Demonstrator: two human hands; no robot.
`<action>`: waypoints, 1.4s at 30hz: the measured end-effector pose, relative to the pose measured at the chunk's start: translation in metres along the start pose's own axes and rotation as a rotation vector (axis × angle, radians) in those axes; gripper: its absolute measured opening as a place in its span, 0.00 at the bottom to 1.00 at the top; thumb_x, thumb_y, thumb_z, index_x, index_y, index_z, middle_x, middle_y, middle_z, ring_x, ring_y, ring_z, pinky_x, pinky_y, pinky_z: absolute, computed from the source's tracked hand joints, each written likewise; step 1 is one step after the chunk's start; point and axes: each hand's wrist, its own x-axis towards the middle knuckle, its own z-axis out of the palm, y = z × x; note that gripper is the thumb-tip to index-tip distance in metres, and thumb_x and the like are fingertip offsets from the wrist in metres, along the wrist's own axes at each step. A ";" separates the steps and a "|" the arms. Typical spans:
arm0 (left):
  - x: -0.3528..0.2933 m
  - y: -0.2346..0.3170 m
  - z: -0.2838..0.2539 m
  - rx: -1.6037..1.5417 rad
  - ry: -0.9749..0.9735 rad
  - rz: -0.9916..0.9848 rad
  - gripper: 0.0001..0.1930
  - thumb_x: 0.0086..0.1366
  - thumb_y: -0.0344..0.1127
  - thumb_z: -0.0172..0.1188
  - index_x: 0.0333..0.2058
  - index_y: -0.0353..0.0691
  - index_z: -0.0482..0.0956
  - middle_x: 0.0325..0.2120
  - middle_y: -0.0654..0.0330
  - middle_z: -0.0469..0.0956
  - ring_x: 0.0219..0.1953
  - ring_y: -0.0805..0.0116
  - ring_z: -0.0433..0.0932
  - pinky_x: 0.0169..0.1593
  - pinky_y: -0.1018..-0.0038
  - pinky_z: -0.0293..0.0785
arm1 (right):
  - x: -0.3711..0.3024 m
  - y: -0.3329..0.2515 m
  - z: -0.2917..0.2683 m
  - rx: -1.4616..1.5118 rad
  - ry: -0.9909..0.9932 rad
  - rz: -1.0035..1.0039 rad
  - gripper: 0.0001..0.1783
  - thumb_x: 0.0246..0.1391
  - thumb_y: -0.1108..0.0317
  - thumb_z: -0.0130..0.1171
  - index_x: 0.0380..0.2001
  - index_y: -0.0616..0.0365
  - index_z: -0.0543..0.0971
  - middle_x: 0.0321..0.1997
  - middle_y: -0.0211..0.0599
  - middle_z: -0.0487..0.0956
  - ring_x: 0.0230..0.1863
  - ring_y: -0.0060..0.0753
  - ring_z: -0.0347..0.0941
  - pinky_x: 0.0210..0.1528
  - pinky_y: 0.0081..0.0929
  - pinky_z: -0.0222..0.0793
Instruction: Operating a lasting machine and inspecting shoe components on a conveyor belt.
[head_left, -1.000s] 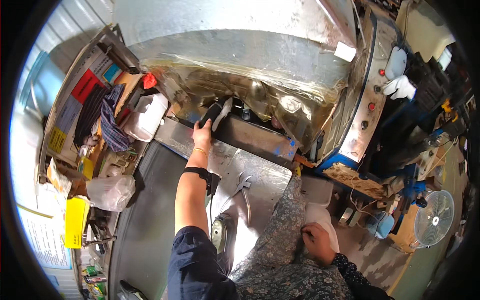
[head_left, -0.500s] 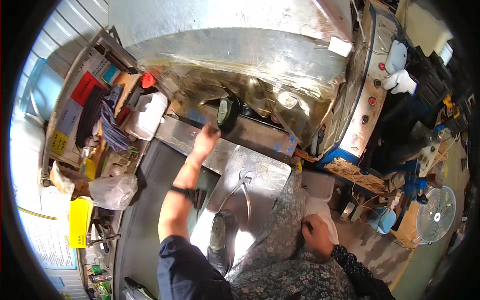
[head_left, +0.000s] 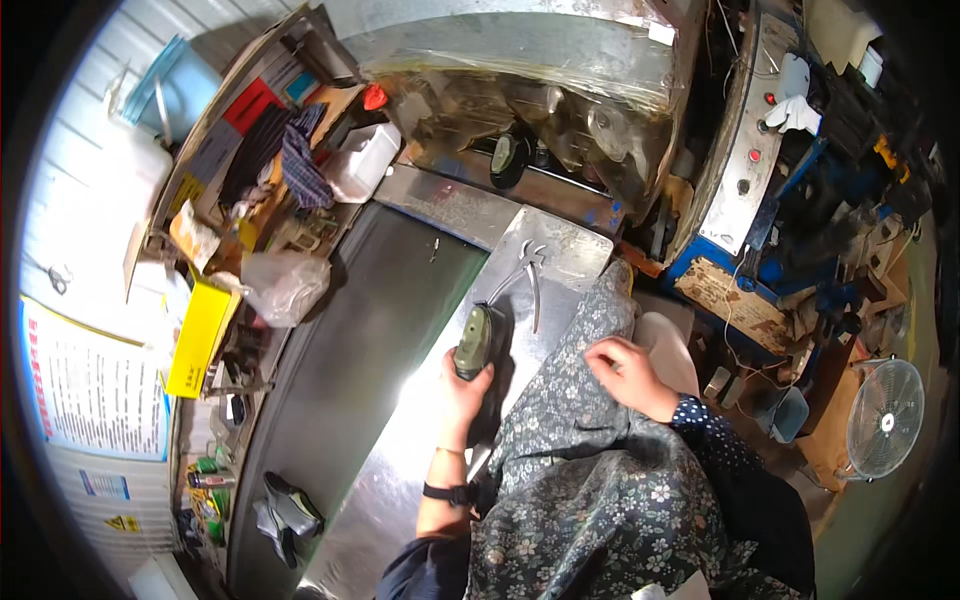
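Observation:
My left hand (head_left: 463, 392) is closed around the near end of a green shoe last (head_left: 477, 335) with dark shoe material along its right side. It is held over the metal bench plate. My right hand (head_left: 632, 376) has its fingers loosely curled over the patterned apron (head_left: 590, 480), and no object shows in it. Beyond the left hand, long-handled metal pincers (head_left: 531, 262) lie on the plate. Another dark shoe on a green last (head_left: 508, 158) stands at the opening of the plastic-draped machine, out of reach of both hands.
A dark conveyor belt (head_left: 375, 290) runs left of the plate, with a pair of shoes (head_left: 290, 510) on its near part. A cluttered shelf holds a white container (head_left: 365, 160) and a yellow box (head_left: 200, 335). On the right stand a control panel (head_left: 735, 170) and a fan (head_left: 886, 422).
My left hand has come back from near the machine opening to the plate and taken hold of the last. My right hand has lifted from the lap. The view has shifted.

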 end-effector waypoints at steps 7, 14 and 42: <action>-0.049 0.092 0.040 -0.978 -0.068 -0.250 0.31 0.66 0.42 0.62 0.61 0.33 0.61 0.49 0.52 0.74 0.47 0.65 0.75 0.51 0.67 0.74 | -0.011 -0.074 0.037 0.660 -0.343 0.330 0.55 0.56 0.61 0.67 0.74 0.56 0.41 0.75 0.41 0.51 0.73 0.32 0.48 0.69 0.31 0.53; -0.068 0.103 0.079 -0.438 -1.059 0.246 0.26 0.67 0.29 0.61 0.63 0.36 0.66 0.52 0.59 0.79 0.57 0.69 0.75 0.62 0.73 0.67 | -0.060 -0.112 -0.149 0.463 0.345 0.166 0.50 0.44 0.77 0.63 0.72 0.56 0.55 0.68 0.38 0.65 0.62 0.31 0.67 0.61 0.26 0.65; -0.091 0.067 0.121 0.226 -0.603 0.723 0.08 0.61 0.38 0.64 0.38 0.48 0.85 0.35 0.58 0.84 0.34 0.56 0.83 0.35 0.67 0.79 | -0.052 -0.069 -0.410 -1.320 1.038 0.426 0.39 0.46 0.54 0.66 0.65 0.32 0.69 0.72 0.63 0.55 0.57 0.74 0.64 0.59 0.53 0.66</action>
